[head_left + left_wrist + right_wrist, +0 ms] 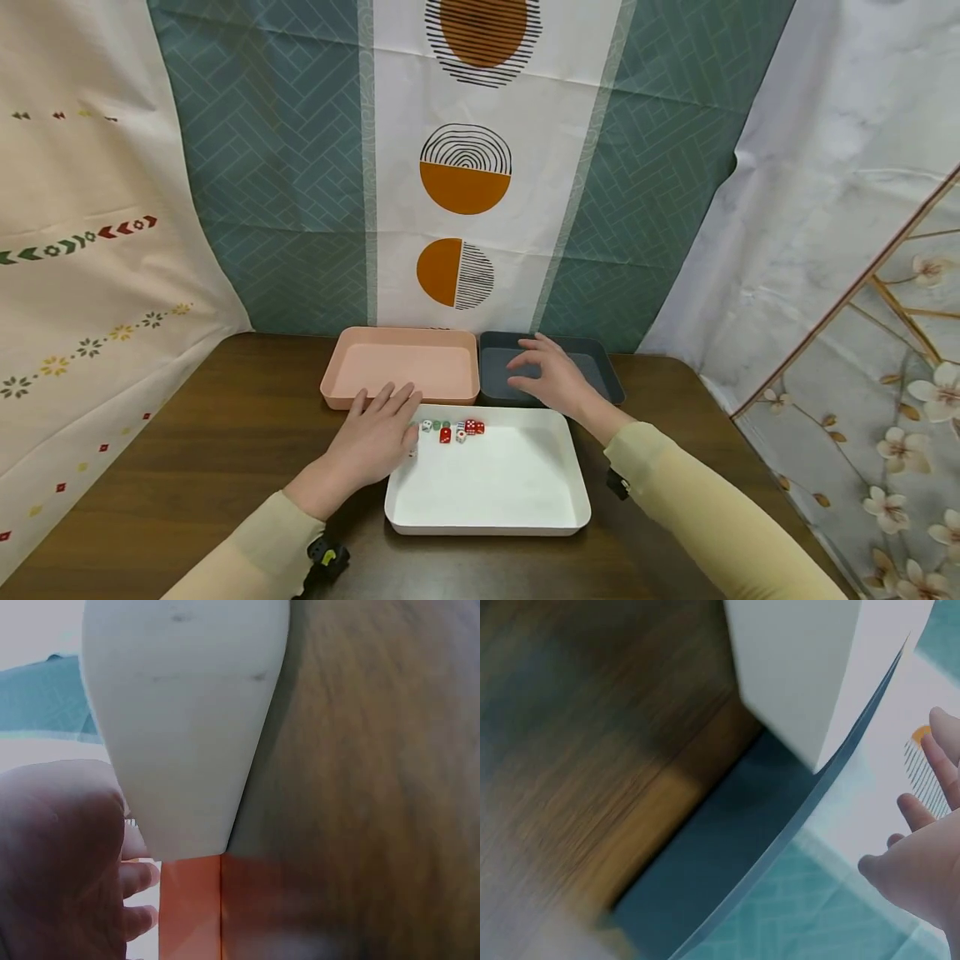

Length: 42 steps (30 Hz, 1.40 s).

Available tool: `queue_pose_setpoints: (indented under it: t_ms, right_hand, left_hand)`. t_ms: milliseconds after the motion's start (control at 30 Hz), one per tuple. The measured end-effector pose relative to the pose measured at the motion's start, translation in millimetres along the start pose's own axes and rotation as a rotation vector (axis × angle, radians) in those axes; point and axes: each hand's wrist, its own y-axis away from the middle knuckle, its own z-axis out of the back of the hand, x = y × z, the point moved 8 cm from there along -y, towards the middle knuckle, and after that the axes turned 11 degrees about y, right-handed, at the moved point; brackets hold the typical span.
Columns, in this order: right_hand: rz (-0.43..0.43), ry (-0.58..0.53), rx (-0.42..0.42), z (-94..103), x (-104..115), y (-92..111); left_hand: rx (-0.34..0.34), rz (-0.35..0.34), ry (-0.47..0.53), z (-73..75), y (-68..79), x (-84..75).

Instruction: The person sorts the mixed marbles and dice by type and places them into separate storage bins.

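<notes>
- Behind everything we see the hanging cloth (300,167), printed with orange half-circles, and at our right the flowered panel (892,450).
- Under the work is the brown table (225,417), its far edge running along the foot of the cloth.
- Nearer the middle of the table we have the white tray (510,483); just beyond its far edge sit the pink tray (405,367) on the left and the blue tray (495,367) on the right, side by side at the table's far edge.
- Our left hand (375,442) is over the white tray's far-left corner, fingers extended and ungripping; it blocks that corner, and we cannot tell what its underside hides.
- Our right hand (555,379) is above the blue tray, thumb and fingers parted, with nothing seen in it; it masks part of that tray.
- Smallest are the dice: red dice (470,427), green dice (437,425) and white dice (461,436), clustered near the white tray's far edge, towards its left corner. We see dice in this tray alone, so we judge the handling to be little advanced, with all the visible ones left.
</notes>
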Motion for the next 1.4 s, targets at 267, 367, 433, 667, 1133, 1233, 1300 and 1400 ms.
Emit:
queue_pose_setpoints:
  t_ms: [267,367,433,667,1133,1233,1300,1400]
  right_hand:
    - [0.076,-0.014,0.036,-9.7,37.6,6.0]
    - [0.104,-0.006,0.040,-12.7,48.3,7.2]
    - [0.127,0.011,0.038,-14.7,55.4,7.4]
    - [0.203,0.081,0.088,-27.3,80.4,6.1]
    - [0.342,0.155,0.186,-46.5,104.3,3.4]
    - [0.351,0.182,0.194,-50.6,106.4,1.1]
    - [0.358,0.202,0.202,-53.9,107.8,-0.4]
    - [0.369,0.217,0.215,-58.7,110.3,-2.7]
  left_hand:
    - [0.010,0.005,-0.011,1.8,-0.1,4.8]
    - [0.011,0.003,-0.010,2.9,0.1,4.0]
    - [0.010,0.002,-0.007,3.7,-0.1,3.6]
    - [0.014,0.004,-0.017,3.6,-1.5,6.6]
    - [0.013,0.011,-0.021,3.5,-1.6,5.2]
    - [0.010,0.008,-0.024,2.6,-0.9,5.5]
    - [0.007,0.005,-0.023,2.1,-0.1,5.2]
    - [0.002,0.005,-0.020,2.0,0.7,6.1]
